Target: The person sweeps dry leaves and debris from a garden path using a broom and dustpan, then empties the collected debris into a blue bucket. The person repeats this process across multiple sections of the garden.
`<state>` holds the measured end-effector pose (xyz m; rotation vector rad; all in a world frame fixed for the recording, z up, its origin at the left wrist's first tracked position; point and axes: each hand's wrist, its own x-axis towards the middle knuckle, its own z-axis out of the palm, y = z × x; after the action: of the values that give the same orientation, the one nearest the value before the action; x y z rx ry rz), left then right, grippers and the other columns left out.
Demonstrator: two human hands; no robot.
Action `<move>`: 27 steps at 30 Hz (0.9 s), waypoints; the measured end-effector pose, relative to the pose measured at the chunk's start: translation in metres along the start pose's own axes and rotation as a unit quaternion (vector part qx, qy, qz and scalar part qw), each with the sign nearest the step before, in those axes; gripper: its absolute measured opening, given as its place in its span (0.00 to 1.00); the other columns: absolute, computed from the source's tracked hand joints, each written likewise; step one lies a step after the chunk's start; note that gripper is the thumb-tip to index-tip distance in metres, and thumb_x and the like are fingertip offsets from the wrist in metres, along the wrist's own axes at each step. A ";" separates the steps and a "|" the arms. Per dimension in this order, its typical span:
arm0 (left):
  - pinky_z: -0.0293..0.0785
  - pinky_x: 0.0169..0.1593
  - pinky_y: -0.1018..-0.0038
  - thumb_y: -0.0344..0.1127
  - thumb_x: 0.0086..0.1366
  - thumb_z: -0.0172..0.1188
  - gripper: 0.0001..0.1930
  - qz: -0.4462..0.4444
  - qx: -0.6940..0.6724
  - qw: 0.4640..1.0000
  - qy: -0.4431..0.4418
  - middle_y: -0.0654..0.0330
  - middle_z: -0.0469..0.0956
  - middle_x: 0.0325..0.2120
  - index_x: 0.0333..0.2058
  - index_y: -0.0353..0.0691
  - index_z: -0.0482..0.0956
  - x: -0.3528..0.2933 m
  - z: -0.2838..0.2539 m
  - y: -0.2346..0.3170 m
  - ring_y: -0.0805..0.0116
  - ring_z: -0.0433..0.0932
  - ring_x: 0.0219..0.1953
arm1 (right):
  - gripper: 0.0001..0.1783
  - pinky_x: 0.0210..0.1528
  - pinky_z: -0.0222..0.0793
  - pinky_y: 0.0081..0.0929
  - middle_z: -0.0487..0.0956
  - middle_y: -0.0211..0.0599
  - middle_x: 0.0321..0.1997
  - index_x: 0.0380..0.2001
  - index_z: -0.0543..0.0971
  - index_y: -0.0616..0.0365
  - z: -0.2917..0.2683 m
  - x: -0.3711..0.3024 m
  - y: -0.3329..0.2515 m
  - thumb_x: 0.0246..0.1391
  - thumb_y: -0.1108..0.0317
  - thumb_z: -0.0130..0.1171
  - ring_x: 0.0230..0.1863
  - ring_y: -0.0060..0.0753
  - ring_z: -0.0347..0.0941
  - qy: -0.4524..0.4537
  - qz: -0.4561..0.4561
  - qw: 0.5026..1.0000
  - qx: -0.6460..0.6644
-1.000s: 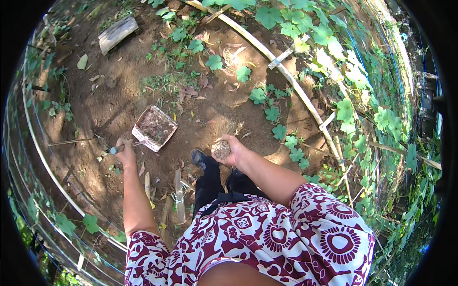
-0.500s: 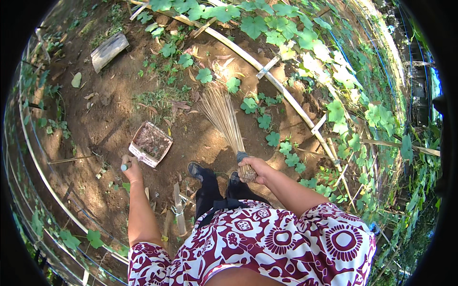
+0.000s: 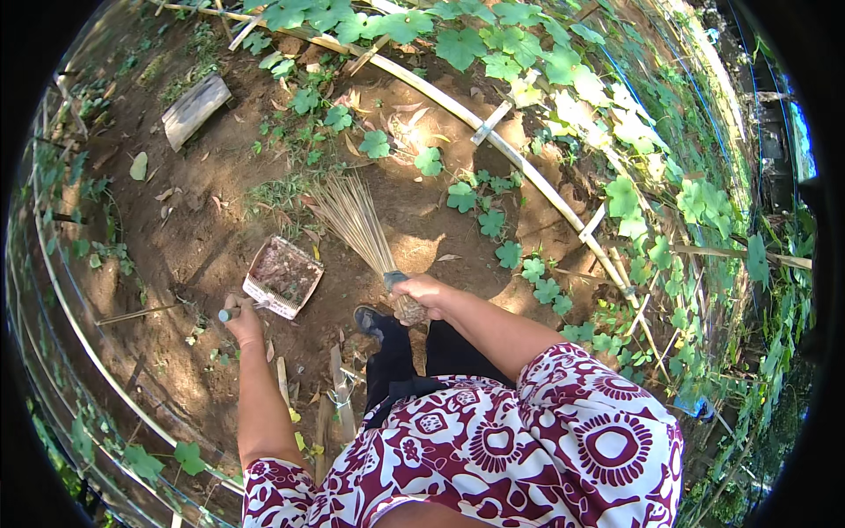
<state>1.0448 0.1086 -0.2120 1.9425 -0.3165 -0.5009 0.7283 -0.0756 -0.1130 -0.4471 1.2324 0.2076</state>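
Note:
A stick broom (image 3: 368, 227) of long thin straw-coloured ribs is gripped in my right hand (image 3: 421, 297), its bound dark grey collar showing just above the fingers. The ribs fan out toward the far left and their tips rest on or just over the soil. My left hand (image 3: 243, 320) is closed round the handle of a dustpan (image 3: 283, 277). The pan is a pale, squarish scoop with a ridged wall, holding brown dirt and leaf bits, and lies to the left of the broom.
A cut log (image 3: 195, 111) lies on the soil at the far left. Bamboo poles (image 3: 493, 136) arch from top to right, with leafy vines (image 3: 462, 195) beside them. Dry leaves (image 3: 407, 123) scatter beyond the broom. Wood pieces (image 3: 341, 392) stand near my feet.
My right hand has swept the broom leftward, bringing its ribs nearer the dustpan. The dry leaves around its tips have come into view. My left hand keeps the dustpan almost where it was.

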 end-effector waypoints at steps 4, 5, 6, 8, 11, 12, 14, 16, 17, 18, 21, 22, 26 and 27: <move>0.56 0.25 0.75 0.21 0.46 0.52 0.10 0.024 0.000 1.000 -0.005 0.68 0.60 0.14 0.14 0.39 0.60 0.002 -0.006 -0.003 0.78 0.57 0.21 | 0.22 0.21 0.69 0.29 0.72 0.37 0.26 0.41 0.66 0.57 -0.076 -0.063 0.034 0.40 0.72 0.58 0.21 0.30 0.72 0.082 -0.123 0.989 -0.024; 0.57 0.25 0.75 0.21 0.46 0.52 0.10 0.028 -0.002 1.000 -0.003 0.68 0.60 0.14 0.14 0.39 0.60 0.001 -0.004 -0.003 0.78 0.57 0.21 | 0.22 0.21 0.69 0.29 0.72 0.37 0.27 0.41 0.66 0.57 -0.092 -0.069 0.038 0.40 0.72 0.58 0.21 0.30 0.71 0.132 -0.135 0.982 -0.016; 0.57 0.26 0.75 0.21 0.46 0.52 0.10 0.018 -0.018 1.000 -0.002 0.68 0.60 0.14 0.14 0.39 0.60 0.001 -0.003 -0.002 0.78 0.57 0.21 | 0.22 0.21 0.70 0.29 0.71 0.36 0.27 0.42 0.66 0.57 -0.106 -0.069 0.039 0.40 0.72 0.58 0.22 0.29 0.71 0.166 -0.154 0.974 -0.011; 0.57 0.26 0.76 0.21 0.46 0.51 0.10 0.025 0.001 1.000 0.011 0.67 0.61 0.14 0.14 0.39 0.60 0.003 0.004 0.004 0.77 0.57 0.21 | 0.21 0.22 0.71 0.34 0.71 0.37 0.28 0.42 0.66 0.56 -0.132 -0.056 0.029 0.41 0.72 0.58 0.20 0.32 0.71 0.250 -0.155 0.956 0.003; 0.58 0.27 0.76 0.20 0.47 0.51 0.10 0.014 0.011 0.999 0.035 0.67 0.61 0.14 0.14 0.39 0.60 0.001 0.012 0.023 0.77 0.58 0.21 | 0.12 0.21 0.72 0.37 0.70 0.37 0.23 0.33 0.68 0.57 -0.159 -0.010 -0.027 0.43 0.70 0.56 0.18 0.38 0.70 0.229 -0.115 0.959 0.119; 0.58 0.27 0.76 0.20 0.47 0.51 0.10 0.019 0.004 0.999 0.049 0.67 0.62 0.14 0.15 0.39 0.60 0.003 0.015 0.032 0.77 0.59 0.21 | 0.08 0.20 0.71 0.36 0.70 0.36 0.21 0.28 0.69 0.57 -0.160 0.009 -0.055 0.44 0.69 0.55 0.18 0.38 0.71 0.233 -0.088 0.957 0.147; 0.58 0.26 0.77 0.20 0.47 0.52 0.11 0.012 -0.024 0.997 0.077 0.67 0.62 0.14 0.15 0.40 0.61 0.004 0.023 0.049 0.77 0.60 0.21 | 0.07 0.19 0.70 0.33 0.68 0.35 0.16 0.21 0.70 0.57 -0.145 0.042 -0.098 0.46 0.67 0.54 0.17 0.34 0.70 0.156 -0.106 0.970 0.152; 0.58 0.26 0.78 0.19 0.47 0.53 0.11 -0.013 -0.064 0.993 0.099 0.67 0.63 0.14 0.15 0.40 0.61 0.002 0.027 0.065 0.77 0.61 0.20 | 0.08 0.25 0.73 0.36 0.72 0.36 0.20 0.24 0.73 0.58 -0.119 0.057 -0.116 0.45 0.65 0.56 0.18 0.36 0.71 0.080 -0.149 0.984 0.063; 0.57 0.25 0.79 0.19 0.47 0.53 0.12 -0.015 -0.075 0.991 0.109 0.67 0.63 0.14 0.15 0.40 0.61 0.002 0.029 0.074 0.78 0.61 0.19 | 0.08 0.24 0.72 0.34 0.73 0.35 0.20 0.25 0.73 0.59 -0.111 0.056 -0.124 0.46 0.65 0.56 0.19 0.34 0.71 0.071 -0.135 0.988 -0.005; 0.57 0.25 0.79 0.18 0.47 0.53 0.12 -0.018 -0.085 0.989 0.117 0.66 0.63 0.14 0.15 0.41 0.61 0.003 0.029 0.083 0.78 0.61 0.19 | 0.09 0.23 0.71 0.33 0.73 0.34 0.21 0.25 0.73 0.59 -0.104 0.052 -0.128 0.46 0.65 0.56 0.19 0.33 0.71 0.043 -0.121 0.990 -0.065; 0.56 0.24 0.81 0.18 0.48 0.53 0.13 -0.039 -0.098 0.986 0.129 0.66 0.64 0.13 0.15 0.41 0.61 0.005 0.028 0.105 0.79 0.60 0.18 | 0.11 0.24 0.69 0.26 0.74 0.34 0.26 0.31 0.74 0.61 -0.116 0.017 -0.126 0.42 0.68 0.59 0.23 0.31 0.72 0.011 -0.124 0.989 -0.076; 0.55 0.23 0.81 0.18 0.48 0.53 0.13 -0.033 -0.102 0.986 0.128 0.67 0.64 0.13 0.15 0.42 0.60 0.005 0.028 0.109 0.79 0.60 0.17 | 0.14 0.27 0.69 0.26 0.75 0.34 0.28 0.34 0.73 0.61 -0.124 0.007 -0.120 0.41 0.69 0.60 0.24 0.30 0.72 0.056 -0.141 0.986 -0.068; 0.57 0.24 0.81 0.18 0.48 0.52 0.12 -0.004 -0.155 0.984 0.086 0.65 0.65 0.14 0.16 0.42 0.61 0.006 0.053 0.103 0.78 0.61 0.17 | 0.23 0.33 0.66 0.27 0.74 0.34 0.32 0.41 0.71 0.59 -0.175 -0.008 -0.122 0.36 0.71 0.63 0.32 0.27 0.69 0.229 -0.160 0.940 -0.194; 0.62 0.26 0.81 0.17 0.49 0.50 0.12 -0.016 -0.171 0.981 0.089 0.63 0.68 0.16 0.17 0.41 0.62 0.007 0.066 0.096 0.77 0.64 0.18 | 0.23 0.32 0.66 0.29 0.74 0.37 0.33 0.40 0.70 0.61 -0.183 -0.001 -0.131 0.37 0.68 0.63 0.32 0.30 0.70 0.244 -0.164 0.940 -0.172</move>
<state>1.0197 0.0136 -0.1494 1.6445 -0.0769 -0.3722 0.6218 -0.2730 -0.1312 -1.0454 1.5871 0.0214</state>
